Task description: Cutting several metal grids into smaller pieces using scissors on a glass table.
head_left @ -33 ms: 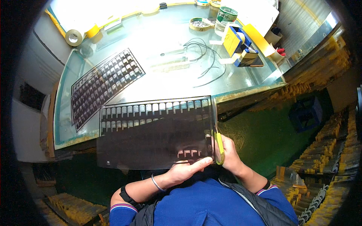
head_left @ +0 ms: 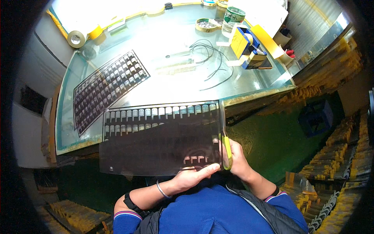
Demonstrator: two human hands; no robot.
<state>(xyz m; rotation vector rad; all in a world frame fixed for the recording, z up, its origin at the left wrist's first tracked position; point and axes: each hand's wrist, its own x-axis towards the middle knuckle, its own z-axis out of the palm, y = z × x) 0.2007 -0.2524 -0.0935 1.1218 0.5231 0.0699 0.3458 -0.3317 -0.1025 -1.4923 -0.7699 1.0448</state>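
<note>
A glass-topped table, brightly lit toward its far side, spreads ahead of the person. Just off its near edge, partly overlapping it in view, is a dark plastic sheet with rows of clear tab shapes, held out before the body, probably so its right edge is free to reach. A similar sheet lies slanted on the table's left, and a blue-and-yellow tape dispenser stands at the right, perhaps there to be within reach. The left hand is nearly closed on the held sheet's lower edge, thumb on top, seemingly to steady it; its other fingers are mostly hidden. The right hand curls round the yellow-green handle of scissors, whose blades run along that right edge; how wide they are parted I cannot tell. A green-banded jar bears writing, as does a flat tape roll, too small to read surely.
</note>
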